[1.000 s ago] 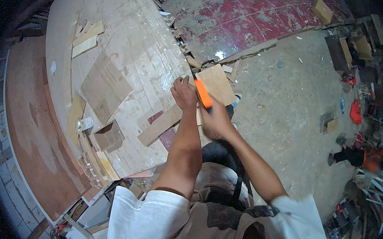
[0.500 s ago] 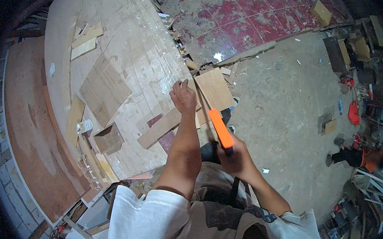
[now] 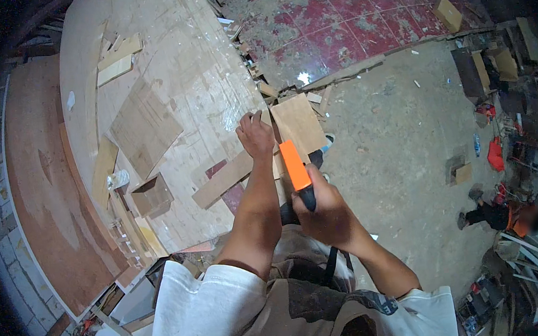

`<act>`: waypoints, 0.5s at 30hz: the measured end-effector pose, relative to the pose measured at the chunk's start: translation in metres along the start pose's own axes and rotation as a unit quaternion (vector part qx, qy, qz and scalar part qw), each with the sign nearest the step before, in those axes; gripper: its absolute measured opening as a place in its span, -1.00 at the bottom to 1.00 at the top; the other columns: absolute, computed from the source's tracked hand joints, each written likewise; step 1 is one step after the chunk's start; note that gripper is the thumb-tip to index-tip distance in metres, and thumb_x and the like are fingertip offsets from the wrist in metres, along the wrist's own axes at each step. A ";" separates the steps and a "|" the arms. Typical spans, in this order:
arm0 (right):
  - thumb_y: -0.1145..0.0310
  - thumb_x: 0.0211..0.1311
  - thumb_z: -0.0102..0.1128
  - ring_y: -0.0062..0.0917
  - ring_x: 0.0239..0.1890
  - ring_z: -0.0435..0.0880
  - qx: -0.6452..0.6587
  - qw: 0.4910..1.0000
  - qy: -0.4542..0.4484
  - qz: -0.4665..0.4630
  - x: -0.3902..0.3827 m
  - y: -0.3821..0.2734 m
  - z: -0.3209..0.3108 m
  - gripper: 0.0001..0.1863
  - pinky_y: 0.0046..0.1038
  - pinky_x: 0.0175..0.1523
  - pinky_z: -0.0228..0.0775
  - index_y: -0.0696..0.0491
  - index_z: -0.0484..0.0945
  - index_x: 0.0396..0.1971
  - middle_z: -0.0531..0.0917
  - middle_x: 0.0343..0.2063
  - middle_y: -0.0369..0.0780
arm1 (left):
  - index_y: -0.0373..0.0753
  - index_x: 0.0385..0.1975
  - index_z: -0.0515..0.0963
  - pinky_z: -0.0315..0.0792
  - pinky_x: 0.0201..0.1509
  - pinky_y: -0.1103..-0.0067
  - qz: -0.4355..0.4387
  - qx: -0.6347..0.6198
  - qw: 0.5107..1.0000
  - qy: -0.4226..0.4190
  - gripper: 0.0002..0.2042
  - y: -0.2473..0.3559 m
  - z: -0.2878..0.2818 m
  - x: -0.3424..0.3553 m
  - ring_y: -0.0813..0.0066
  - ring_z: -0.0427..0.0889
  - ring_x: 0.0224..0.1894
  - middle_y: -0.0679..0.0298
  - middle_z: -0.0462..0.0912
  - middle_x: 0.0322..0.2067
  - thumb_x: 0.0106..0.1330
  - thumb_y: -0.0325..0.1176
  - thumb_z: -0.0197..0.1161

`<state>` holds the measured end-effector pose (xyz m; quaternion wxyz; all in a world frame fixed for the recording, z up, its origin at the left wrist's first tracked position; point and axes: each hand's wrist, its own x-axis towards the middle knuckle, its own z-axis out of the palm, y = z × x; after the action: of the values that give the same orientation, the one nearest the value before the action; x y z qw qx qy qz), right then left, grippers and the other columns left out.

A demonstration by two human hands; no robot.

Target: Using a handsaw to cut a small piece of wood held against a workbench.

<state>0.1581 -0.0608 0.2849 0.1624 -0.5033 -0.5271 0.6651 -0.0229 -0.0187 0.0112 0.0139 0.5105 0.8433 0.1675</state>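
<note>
My left hand [image 3: 255, 135] presses down at the right edge of the wooden worktable, fingers bent over a narrow wooden board [image 3: 224, 179] that lies slantwise there. My right hand [image 3: 324, 211] is closed around the black grip of what looks like a handsaw [image 3: 294, 166], its orange part pointing away from me, just right of the table edge. Its blade cannot be made out from above. Beyond the tool, a square light plywood piece [image 3: 299, 122] sits beside the table edge.
On the worktable [image 3: 191, 60] lie a square thin panel [image 3: 146, 128], wood strips [image 3: 116, 69] and an open brown box [image 3: 152, 196]. A long reddish-brown board [image 3: 42, 179] runs along the left. At the far right, a person [image 3: 500, 214] is low over the concrete floor [image 3: 394, 158], among clutter.
My right hand and the orange tool have moved forward and slightly left, closer to the table edge. My left hand stays in place on the board.
</note>
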 end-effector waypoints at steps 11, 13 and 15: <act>0.49 0.04 -0.01 -0.52 -0.74 0.47 0.050 0.995 -0.057 0.065 0.239 -0.010 -0.018 -0.91 -0.39 -0.66 0.33 0.17 0.39 -0.59 0.45 -0.73 -0.23 | -0.09 -0.11 0.61 0.24 0.09 0.40 0.011 -0.051 0.999 -0.004 -0.71 0.006 0.009 -0.004 0.32 0.46 0.09 0.24 0.54 -0.07 0.13 -0.31 0.19; 0.49 0.04 -0.01 -0.52 -0.74 0.47 0.032 0.996 -0.062 0.052 0.238 0.000 -0.017 -0.91 -0.39 -0.67 0.32 0.17 0.40 -0.58 0.46 -0.72 -0.23 | -0.09 -0.15 0.60 0.23 0.09 0.39 0.037 -0.065 0.997 0.028 -0.71 0.000 0.019 0.000 0.30 0.46 0.05 0.25 0.54 -0.10 0.09 -0.28 0.24; 0.50 0.05 0.00 -0.53 -0.74 0.47 0.026 0.998 -0.059 0.015 0.211 0.003 -0.008 -0.92 -0.42 -0.67 0.31 0.15 0.40 -0.58 0.48 -0.71 -0.21 | -0.09 -0.16 0.60 0.22 0.09 0.39 0.037 -0.055 0.998 -0.018 -0.70 -0.004 0.008 -0.004 0.29 0.46 0.04 0.25 0.53 -0.11 0.07 -0.27 0.26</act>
<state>0.0727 0.0996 0.1780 0.1343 -0.4663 -0.5109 0.7096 -0.0221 -0.0218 0.0017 0.0513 0.5430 0.8127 0.2049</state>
